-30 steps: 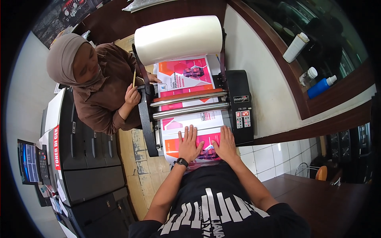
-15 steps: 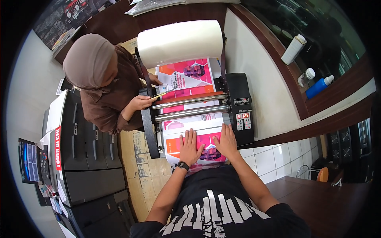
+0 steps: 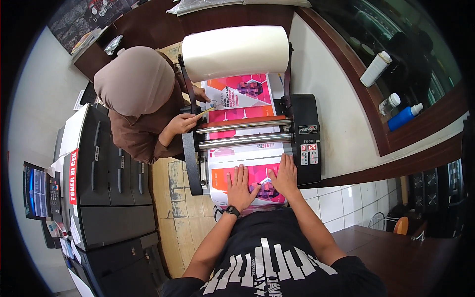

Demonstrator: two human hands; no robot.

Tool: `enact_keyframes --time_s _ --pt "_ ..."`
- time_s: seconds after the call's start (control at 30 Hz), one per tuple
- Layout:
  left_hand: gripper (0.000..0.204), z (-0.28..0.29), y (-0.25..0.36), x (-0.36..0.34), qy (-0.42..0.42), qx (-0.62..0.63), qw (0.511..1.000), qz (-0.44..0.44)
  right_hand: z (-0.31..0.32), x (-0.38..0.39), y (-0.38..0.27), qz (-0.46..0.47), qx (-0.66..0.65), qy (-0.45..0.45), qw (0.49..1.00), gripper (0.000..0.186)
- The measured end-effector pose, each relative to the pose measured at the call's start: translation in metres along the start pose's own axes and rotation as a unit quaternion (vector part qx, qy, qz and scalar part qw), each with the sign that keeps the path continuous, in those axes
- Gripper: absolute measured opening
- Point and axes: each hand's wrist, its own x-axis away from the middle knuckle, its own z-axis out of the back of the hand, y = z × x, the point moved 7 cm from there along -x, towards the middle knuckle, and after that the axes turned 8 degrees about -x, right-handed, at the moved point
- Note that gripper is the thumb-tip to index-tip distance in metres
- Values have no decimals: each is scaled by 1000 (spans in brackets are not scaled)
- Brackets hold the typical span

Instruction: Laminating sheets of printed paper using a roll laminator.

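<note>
Printed cover sheet, lying flat on the near side of a black roll laminator. The sheet is white-bordered, with pink polygons, an orange patch at its 10 o'clock corner and a darker purple motif toward 4 o'clock. The left hand and right hand rest palm-down on it, fingers extended, the 2 hands apart from each other and grasping nothing. A black watch circles the left wrist.

From the sheet, at 12 o'clock: a chrome roller, a red-brown roller, a matching cover print and a large roll of film. At 2 o'clock: the control panel, its display lit red. At 10 o'clock: a co-worker holding a thin yellow stick.

Containers, on the ledge between 1 and 2 o'clock: a white cylindrical bottle, a clear jar with a white cap, and a blue pump bottle; their contents cannot be told.
</note>
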Motion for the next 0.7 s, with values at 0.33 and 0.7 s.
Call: enact_keyframes --time_s 0.33,0.7 --pt "92 -1 -1 -8 6 -2 1000 7 3 10 9 -8 -51 -5 999 87" --pt "92 1 -2 -17 2 9 1000 1 9 33 0 53 -50 0 997 80"
